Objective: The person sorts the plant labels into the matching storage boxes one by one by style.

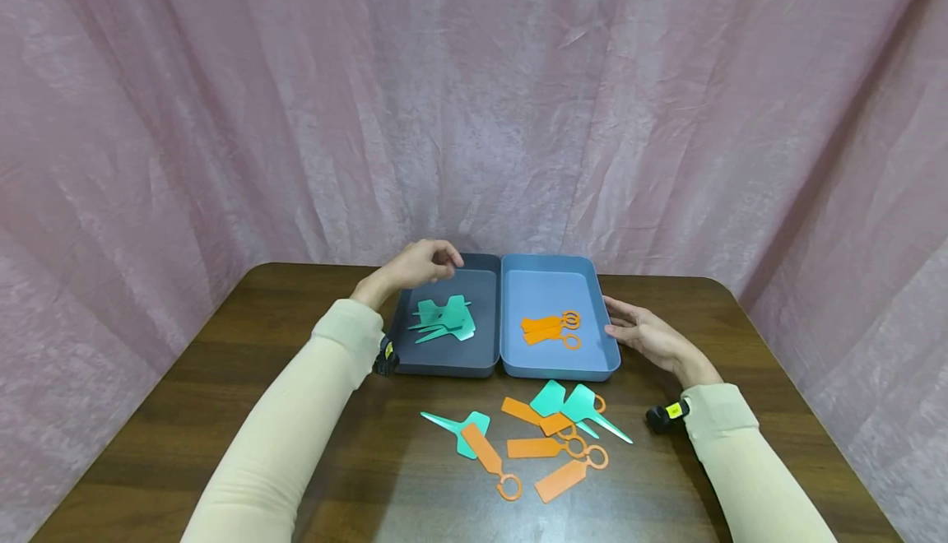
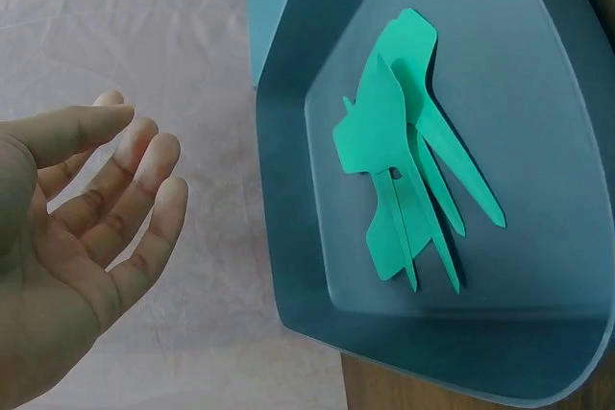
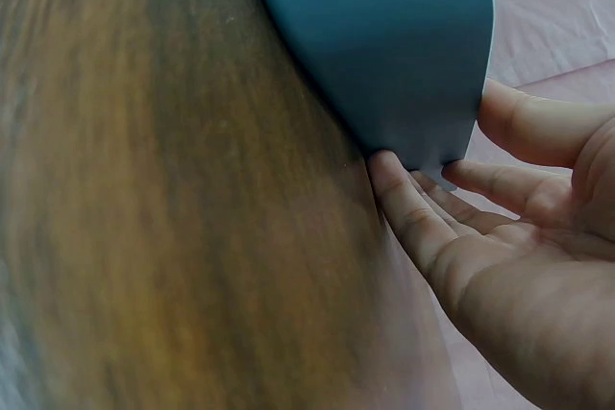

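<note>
we have green tags (image 1: 452, 317) in the gray tray (image 1: 485, 280) beside the blue tray (image 1: 548, 292), orange tags (image 1: 544, 331) inside it, mixed tags (image 1: 533, 447) remaining in front, left hand (image 1: 418, 266) loosely spread, right hand (image 1: 653, 337) relaxed, touching it.

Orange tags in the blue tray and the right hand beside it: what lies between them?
In the head view, a bare stretch of the blue tray and its right wall lie between the orange tags and the right hand.
</note>
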A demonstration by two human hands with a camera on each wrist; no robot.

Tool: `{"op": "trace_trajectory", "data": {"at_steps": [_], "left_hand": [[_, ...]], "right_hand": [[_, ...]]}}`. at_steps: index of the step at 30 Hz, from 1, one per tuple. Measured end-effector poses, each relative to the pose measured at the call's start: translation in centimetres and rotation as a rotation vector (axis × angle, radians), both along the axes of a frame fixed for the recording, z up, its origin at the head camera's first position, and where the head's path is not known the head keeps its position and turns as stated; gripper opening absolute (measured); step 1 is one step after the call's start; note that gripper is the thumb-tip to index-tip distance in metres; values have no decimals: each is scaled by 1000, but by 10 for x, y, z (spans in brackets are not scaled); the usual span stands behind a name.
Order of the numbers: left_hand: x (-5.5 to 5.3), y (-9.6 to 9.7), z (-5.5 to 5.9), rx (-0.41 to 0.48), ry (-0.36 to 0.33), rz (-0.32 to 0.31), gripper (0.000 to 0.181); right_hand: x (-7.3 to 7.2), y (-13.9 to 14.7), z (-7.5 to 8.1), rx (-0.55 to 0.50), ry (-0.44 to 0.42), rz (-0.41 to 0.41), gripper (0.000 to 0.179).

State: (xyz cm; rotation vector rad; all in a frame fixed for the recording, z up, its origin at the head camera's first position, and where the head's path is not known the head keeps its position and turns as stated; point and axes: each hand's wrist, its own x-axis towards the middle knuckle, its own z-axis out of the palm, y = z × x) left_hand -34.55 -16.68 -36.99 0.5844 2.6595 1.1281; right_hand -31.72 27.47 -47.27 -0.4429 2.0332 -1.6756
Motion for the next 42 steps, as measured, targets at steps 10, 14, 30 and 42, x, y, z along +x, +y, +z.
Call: {"op": "trace_trajectory", "data": {"at_steps": [10, 14, 30, 42], "left_hand": [[16, -3, -1, 4, 25, -69, 17], [25, -5, -3, 31, 19, -84, 17], [80, -3, -26, 101, 60, -154, 13], [123, 12, -37, 193, 41, -234, 14]], "right_hand": [[-1, -1, 1, 4, -1, 2, 73], [-1, -1, 1, 5, -3, 0, 74], [-2, -1, 1, 15, -15, -13, 76], [-8, 2, -3, 14, 4, 5, 74]]}}
